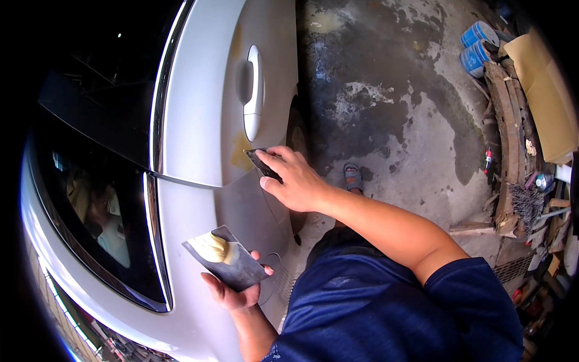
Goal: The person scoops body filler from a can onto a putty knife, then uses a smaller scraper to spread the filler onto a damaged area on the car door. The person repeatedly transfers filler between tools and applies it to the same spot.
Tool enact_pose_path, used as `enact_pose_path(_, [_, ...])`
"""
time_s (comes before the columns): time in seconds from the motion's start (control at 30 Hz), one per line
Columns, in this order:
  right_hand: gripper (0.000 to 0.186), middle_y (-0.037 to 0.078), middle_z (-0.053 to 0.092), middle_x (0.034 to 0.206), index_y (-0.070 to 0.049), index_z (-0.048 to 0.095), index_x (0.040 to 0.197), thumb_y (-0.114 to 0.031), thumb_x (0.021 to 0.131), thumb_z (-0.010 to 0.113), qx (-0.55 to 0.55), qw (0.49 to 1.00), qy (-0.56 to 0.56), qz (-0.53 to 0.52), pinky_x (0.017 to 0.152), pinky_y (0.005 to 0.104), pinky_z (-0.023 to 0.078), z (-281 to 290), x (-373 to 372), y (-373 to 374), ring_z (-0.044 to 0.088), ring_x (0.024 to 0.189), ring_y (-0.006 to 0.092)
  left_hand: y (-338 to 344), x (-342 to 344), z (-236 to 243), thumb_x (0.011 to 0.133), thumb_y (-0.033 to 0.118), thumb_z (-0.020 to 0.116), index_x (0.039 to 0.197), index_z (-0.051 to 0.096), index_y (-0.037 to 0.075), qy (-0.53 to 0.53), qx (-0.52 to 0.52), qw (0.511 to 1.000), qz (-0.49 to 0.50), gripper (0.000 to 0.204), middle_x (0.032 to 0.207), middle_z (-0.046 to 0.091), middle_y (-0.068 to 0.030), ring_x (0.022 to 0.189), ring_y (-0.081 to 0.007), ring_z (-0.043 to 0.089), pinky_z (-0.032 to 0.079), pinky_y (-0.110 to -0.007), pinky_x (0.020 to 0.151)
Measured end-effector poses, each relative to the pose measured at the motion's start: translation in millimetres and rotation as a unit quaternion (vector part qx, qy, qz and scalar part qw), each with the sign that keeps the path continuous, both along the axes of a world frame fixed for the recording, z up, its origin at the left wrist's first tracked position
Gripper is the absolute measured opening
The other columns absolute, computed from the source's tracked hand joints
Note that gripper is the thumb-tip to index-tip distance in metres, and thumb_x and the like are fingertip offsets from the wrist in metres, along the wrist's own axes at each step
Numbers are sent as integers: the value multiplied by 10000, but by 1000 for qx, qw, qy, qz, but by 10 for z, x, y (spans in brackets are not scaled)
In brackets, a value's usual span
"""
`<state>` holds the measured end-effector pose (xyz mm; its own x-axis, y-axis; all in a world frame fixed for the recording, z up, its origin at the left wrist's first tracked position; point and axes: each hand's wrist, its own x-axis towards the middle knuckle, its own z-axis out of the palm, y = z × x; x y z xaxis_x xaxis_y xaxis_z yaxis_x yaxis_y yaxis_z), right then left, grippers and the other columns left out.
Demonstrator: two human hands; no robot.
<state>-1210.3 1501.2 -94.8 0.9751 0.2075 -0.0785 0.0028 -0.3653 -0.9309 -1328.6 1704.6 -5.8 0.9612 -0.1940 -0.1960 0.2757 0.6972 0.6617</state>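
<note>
My left hand (234, 295) grips a flat dark metal plate (244, 269) by its sides. A mound of pale yellow body filler (214, 246) sits on the plate's upper part. In my right hand (295, 181) is a thin dark putty spreader (260, 161), pinched between thumb and fingers. Its edge meets or lies very close to a yellowish filler patch (240, 152) on the silver car door (205, 90), just below the door handle (254, 90). Contact cannot be made out for certain.
The silver car fills the left, with a dark side window (99, 205). On the right stand blue cans (478, 57), old wooden beams (505, 139), a cardboard sheet (543, 96) and scattered clutter. The concrete floor (434, 120) has dark wet stains. My sandalled foot (353, 176) shows below my right arm.
</note>
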Motion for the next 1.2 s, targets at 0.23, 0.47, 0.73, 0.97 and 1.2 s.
enact_pose_path(0.23, [579,173,416,1366,-31,430,1384,-350,909,517,13,1000,25,-3,1046,448,360,-173,114,128,429,1209,401,-2,-34,-13,978,532,374,1458,300,211,14,9,1000,8,583,1387,468,-75,1135,-416,531,511,-638,726])
enact_pose_path(0.47, [615,180,383,1397,-34,388,1411,-382,915,498,30,999,42,-14,1057,450,359,-142,148,196,404,1233,406,1,-55,-14,973,545,378,1457,305,215,22,8,1000,11,590,1391,466,-73,1140,-413,524,511,-632,731])
enact_pose_path(0.73, [582,196,434,1344,23,443,1359,-348,921,536,33,997,43,-55,1023,440,376,-65,151,324,458,1182,405,-4,-83,-47,936,587,431,1471,271,194,47,-29,998,42,683,1380,466,-113,1122,-467,533,510,-653,732])
enact_pose_path(0.97, [610,187,381,1363,-20,390,1402,-337,900,530,8,1000,26,-10,1034,454,380,-87,60,330,422,1168,414,26,-107,-99,930,598,433,1475,262,195,49,-29,998,37,699,1379,467,-117,1127,-464,532,513,-645,730])
enact_pose_path(1.2, [573,184,415,1333,11,459,1345,-277,870,599,11,998,-62,-27,990,457,402,-151,-203,370,442,1152,405,87,-99,-79,967,567,368,1454,305,223,18,12,1000,16,599,1385,468,-75,1145,-403,528,510,-623,717])
